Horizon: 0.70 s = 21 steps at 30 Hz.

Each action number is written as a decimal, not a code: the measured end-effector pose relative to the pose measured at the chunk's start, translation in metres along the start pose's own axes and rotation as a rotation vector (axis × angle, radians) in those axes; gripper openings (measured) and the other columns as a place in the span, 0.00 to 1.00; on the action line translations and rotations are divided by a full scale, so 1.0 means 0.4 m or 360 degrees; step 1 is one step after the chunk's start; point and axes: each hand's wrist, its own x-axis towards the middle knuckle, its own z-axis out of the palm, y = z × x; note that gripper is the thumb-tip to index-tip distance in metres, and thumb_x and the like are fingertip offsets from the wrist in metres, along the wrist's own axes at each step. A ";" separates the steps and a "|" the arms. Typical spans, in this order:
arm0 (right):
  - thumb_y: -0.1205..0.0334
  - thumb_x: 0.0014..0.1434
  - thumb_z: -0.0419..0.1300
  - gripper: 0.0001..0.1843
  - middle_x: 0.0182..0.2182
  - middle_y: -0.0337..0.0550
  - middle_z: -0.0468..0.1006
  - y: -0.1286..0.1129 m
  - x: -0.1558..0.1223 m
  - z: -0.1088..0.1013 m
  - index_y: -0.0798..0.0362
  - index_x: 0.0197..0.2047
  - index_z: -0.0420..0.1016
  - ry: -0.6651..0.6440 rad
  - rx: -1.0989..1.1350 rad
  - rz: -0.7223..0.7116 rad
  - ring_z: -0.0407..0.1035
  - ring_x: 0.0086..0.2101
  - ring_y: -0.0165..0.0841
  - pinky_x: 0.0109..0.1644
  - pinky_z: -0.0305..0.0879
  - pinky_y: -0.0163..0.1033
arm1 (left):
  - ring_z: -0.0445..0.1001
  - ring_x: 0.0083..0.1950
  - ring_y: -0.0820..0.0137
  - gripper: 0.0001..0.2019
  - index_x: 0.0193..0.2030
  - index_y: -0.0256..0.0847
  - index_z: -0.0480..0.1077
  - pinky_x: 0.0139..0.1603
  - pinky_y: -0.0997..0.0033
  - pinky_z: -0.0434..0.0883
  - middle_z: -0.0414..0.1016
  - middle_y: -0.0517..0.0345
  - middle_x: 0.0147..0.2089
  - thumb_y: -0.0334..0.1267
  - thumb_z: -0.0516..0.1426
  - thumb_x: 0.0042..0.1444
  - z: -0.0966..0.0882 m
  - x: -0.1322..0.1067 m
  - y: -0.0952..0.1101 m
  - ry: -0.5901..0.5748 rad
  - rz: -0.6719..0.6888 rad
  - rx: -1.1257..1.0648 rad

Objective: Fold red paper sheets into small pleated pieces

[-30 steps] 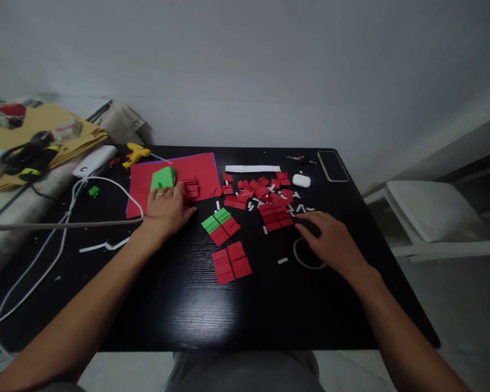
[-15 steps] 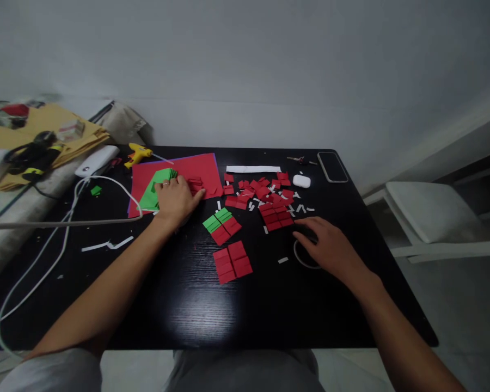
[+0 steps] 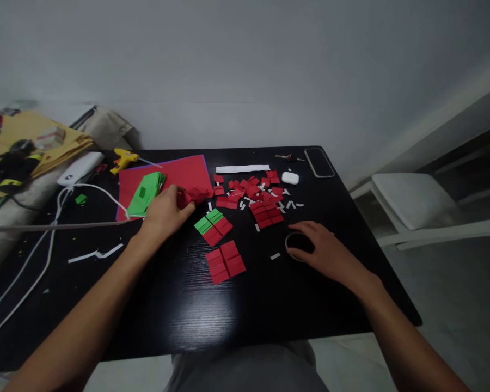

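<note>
My left hand is closed, its curled fingers on a bunch of red folded paper pieces at the edge of a red sheet. Beside it on that sheet lies a stack of green paper. Over on the right, my right hand has thumb and fingers curved round a thin pale ring, like a tape roll. Between the hands are a green-and-red folded paper square, an all-red square and a thicker red one.
Loose red pieces and white scraps litter the black table. Behind them are a white strip, a white case, keys and a phone. A yellow glue gun and white cable lie left.
My left hand has moved off the green stack and closed on the red pieces beside it. My right hand has come round the ring. The whole view has shifted slightly.
</note>
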 end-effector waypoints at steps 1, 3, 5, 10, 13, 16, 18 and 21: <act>0.51 0.62 0.67 0.28 0.62 0.50 0.74 -0.001 -0.007 0.000 0.46 0.64 0.73 -0.0045 -0.0002 -0.0014 0.71 0.60 0.49 0.67 0.69 0.59 | 0.81 0.47 0.52 0.24 0.57 0.36 0.71 0.47 0.57 0.75 0.82 0.43 0.49 0.52 0.58 0.62 -0.002 -0.020 0.003 -0.0012 0.0053 -0.0069; 0.53 0.60 0.69 0.32 0.64 0.50 0.72 0.000 -0.017 0.000 0.45 0.66 0.71 -0.0107 -0.0015 -0.0027 0.69 0.62 0.49 0.68 0.68 0.59 | 0.81 0.45 0.54 0.25 0.57 0.37 0.71 0.46 0.57 0.75 0.82 0.45 0.48 0.55 0.57 0.63 -0.004 -0.059 0.007 -0.0064 0.0157 -0.0178; 0.56 0.60 0.69 0.32 0.64 0.50 0.72 0.004 -0.019 0.001 0.45 0.66 0.70 -0.0125 -0.0027 -0.0031 0.69 0.62 0.49 0.69 0.67 0.58 | 0.81 0.46 0.54 0.25 0.56 0.39 0.72 0.48 0.57 0.76 0.83 0.46 0.50 0.57 0.57 0.63 -0.005 -0.084 0.001 -0.0180 0.0259 -0.0269; 0.59 0.63 0.64 0.27 0.63 0.51 0.72 0.027 0.003 0.018 0.45 0.65 0.70 -0.0024 -0.0021 -0.0079 0.68 0.62 0.48 0.69 0.66 0.60 | 0.81 0.52 0.55 0.23 0.55 0.39 0.75 0.56 0.58 0.76 0.83 0.46 0.53 0.55 0.52 0.68 0.008 -0.040 -0.048 -0.0072 0.0220 -0.0273; 0.58 0.64 0.63 0.25 0.62 0.53 0.73 0.034 0.019 0.038 0.48 0.64 0.72 0.0084 -0.0013 -0.0110 0.68 0.61 0.50 0.69 0.66 0.61 | 0.77 0.62 0.50 0.21 0.60 0.33 0.73 0.65 0.52 0.71 0.79 0.36 0.60 0.44 0.51 0.68 0.035 0.029 -0.071 0.0025 0.0186 -0.0063; 0.58 0.64 0.62 0.23 0.61 0.52 0.73 0.037 0.025 0.055 0.47 0.62 0.73 0.0155 0.0007 -0.0125 0.68 0.61 0.50 0.69 0.66 0.62 | 0.68 0.72 0.49 0.26 0.66 0.29 0.69 0.73 0.53 0.64 0.70 0.31 0.71 0.45 0.55 0.67 0.071 0.079 -0.075 0.0038 0.0218 -0.0009; 0.58 0.65 0.62 0.23 0.62 0.51 0.73 0.041 0.024 0.061 0.45 0.63 0.74 0.0173 0.0022 -0.0140 0.68 0.62 0.50 0.69 0.66 0.62 | 0.65 0.74 0.48 0.28 0.68 0.27 0.67 0.74 0.52 0.62 0.67 0.28 0.73 0.45 0.57 0.67 0.091 0.095 -0.075 0.0030 0.0222 0.0015; 0.56 0.66 0.62 0.23 0.63 0.50 0.73 0.049 0.020 0.063 0.43 0.64 0.73 0.0172 0.0039 -0.0159 0.68 0.62 0.49 0.69 0.66 0.62 | 0.69 0.72 0.48 0.27 0.67 0.27 0.68 0.73 0.51 0.64 0.70 0.27 0.70 0.46 0.57 0.68 0.108 0.102 -0.082 0.0015 0.0210 0.0029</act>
